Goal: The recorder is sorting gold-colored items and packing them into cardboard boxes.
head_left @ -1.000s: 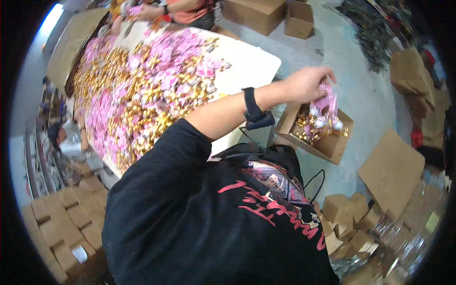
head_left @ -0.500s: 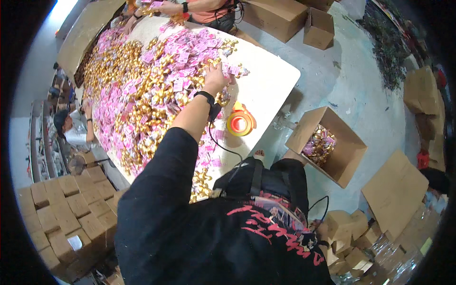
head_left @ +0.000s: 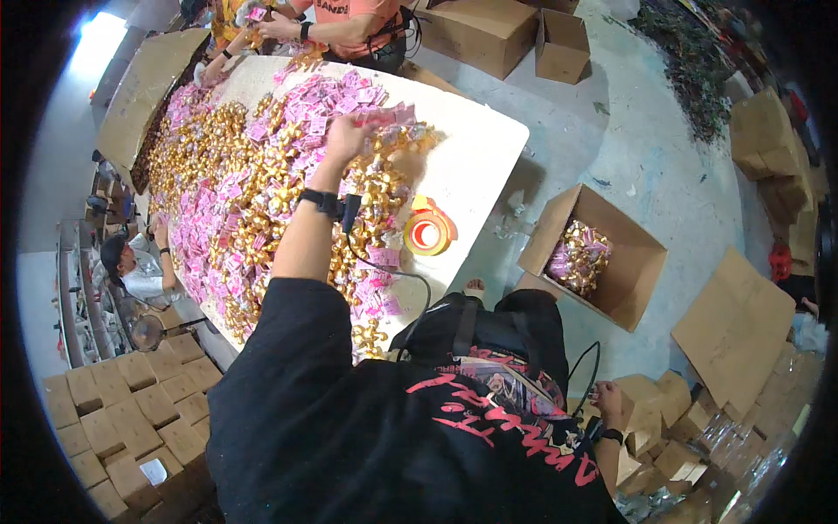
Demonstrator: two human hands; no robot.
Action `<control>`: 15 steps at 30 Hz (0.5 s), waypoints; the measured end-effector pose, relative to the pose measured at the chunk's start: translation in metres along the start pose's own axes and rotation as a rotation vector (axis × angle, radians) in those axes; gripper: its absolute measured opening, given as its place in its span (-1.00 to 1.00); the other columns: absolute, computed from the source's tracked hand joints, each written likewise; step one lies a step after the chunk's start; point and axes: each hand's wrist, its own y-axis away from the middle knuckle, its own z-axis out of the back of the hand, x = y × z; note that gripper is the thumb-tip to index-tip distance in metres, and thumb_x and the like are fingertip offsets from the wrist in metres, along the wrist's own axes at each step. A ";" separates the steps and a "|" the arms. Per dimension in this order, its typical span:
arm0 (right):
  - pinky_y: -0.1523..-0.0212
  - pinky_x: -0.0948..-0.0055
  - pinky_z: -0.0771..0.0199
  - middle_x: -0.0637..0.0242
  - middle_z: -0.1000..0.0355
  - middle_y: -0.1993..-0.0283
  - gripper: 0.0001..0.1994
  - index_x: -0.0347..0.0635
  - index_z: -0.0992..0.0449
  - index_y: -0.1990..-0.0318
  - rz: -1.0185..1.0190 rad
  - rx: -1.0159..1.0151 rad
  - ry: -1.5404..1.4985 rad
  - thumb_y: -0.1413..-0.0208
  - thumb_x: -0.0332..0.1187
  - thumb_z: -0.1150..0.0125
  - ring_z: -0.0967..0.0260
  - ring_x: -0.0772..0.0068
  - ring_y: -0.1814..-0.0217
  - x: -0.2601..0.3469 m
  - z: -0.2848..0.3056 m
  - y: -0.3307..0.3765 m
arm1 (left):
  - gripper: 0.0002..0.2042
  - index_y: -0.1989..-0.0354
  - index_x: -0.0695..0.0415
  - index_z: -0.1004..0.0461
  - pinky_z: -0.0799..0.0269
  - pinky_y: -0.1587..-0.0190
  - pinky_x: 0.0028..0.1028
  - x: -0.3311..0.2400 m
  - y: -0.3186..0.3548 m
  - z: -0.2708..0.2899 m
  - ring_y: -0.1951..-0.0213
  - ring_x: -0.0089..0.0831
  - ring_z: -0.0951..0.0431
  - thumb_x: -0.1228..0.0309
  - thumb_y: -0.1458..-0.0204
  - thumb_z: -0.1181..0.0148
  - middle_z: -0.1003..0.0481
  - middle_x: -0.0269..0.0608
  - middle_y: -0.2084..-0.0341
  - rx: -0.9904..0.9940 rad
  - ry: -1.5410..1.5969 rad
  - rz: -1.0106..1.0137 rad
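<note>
My left hand (head_left: 347,138) reaches over the pale table (head_left: 480,131) with its fingers closed on pink-carded gold trinkets (head_left: 391,117), blurred by motion. Beneath and around it spreads a heap of shiny gold trinkets with pink cards (head_left: 262,183). A yellow and red roll, seemingly tape (head_left: 445,243), lies on the table nearer to me, right of my left wrist. My right hand (head_left: 604,398) hangs low by my right side, fingers loosely bent, and nothing shows in it.
A carton (head_left: 633,284) on the floor at right holds some gold and pink trinkets. Stacked cartons (head_left: 122,402) stand lower left; a flattened cardboard sheet (head_left: 733,323) lies right. Two people work at the far edge, and another person (head_left: 144,266) sits at the left edge.
My left hand has moved left and away from me, with pink cards and gold pieces at its fingers. My right hand has come further into view. The whole view has shifted slightly.
</note>
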 end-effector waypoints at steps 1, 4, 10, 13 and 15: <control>0.49 0.46 -0.46 0.24 -0.49 0.38 -0.80 -0.30 -0.48 0.16 -0.036 0.026 0.028 -0.23 -0.32 -0.12 -0.48 0.43 0.46 -0.013 -0.005 -0.002 | -0.74 0.13 0.19 -0.65 -0.48 0.30 -0.43 -0.028 0.011 0.014 0.43 -0.47 -0.60 0.33 -0.04 -0.34 -0.66 -0.16 0.37 -0.035 0.096 -0.055; 0.50 0.44 -0.47 0.24 -0.49 0.40 -0.80 -0.27 -0.48 0.18 -0.064 0.075 0.077 -0.22 -0.29 -0.14 -0.49 0.41 0.46 -0.021 -0.016 -0.010 | -0.79 0.14 0.20 -0.65 -0.45 0.25 -0.55 -0.061 0.025 0.054 0.34 -0.66 -0.55 0.39 -0.10 -0.32 -0.66 -0.29 0.32 -0.090 0.288 -0.170; 0.51 0.28 -0.50 0.25 -0.49 0.42 -0.79 -0.28 -0.48 0.16 -0.117 0.067 -0.115 -0.20 -0.31 -0.10 -0.42 0.34 0.54 -0.086 -0.016 -0.041 | -0.79 0.11 0.26 -0.60 -0.48 0.10 -0.54 -0.189 0.065 0.056 0.27 -0.62 -0.58 0.43 -0.14 -0.28 -0.64 -0.26 0.29 0.197 0.575 -0.296; 0.45 0.32 -0.50 0.23 -0.50 0.42 -0.83 -0.24 -0.47 0.21 -0.107 0.033 0.091 -0.20 -0.31 -0.10 -0.46 0.35 0.49 -0.033 -0.029 -0.022 | -0.78 0.10 0.27 -0.59 -0.49 0.15 -0.55 -0.235 0.093 0.018 0.28 -0.62 -0.58 0.43 -0.13 -0.28 -0.64 -0.24 0.30 0.314 0.527 -0.358; 0.46 0.36 -0.48 0.25 -0.50 0.42 -0.83 -0.23 -0.47 0.21 -0.106 0.008 0.055 -0.20 -0.30 -0.10 -0.47 0.36 0.48 -0.027 -0.024 -0.011 | -0.78 0.14 0.28 -0.60 -0.49 0.32 -0.55 -0.262 0.097 -0.015 0.38 -0.65 -0.55 0.40 -0.11 -0.31 -0.63 -0.28 0.38 0.421 0.508 -0.431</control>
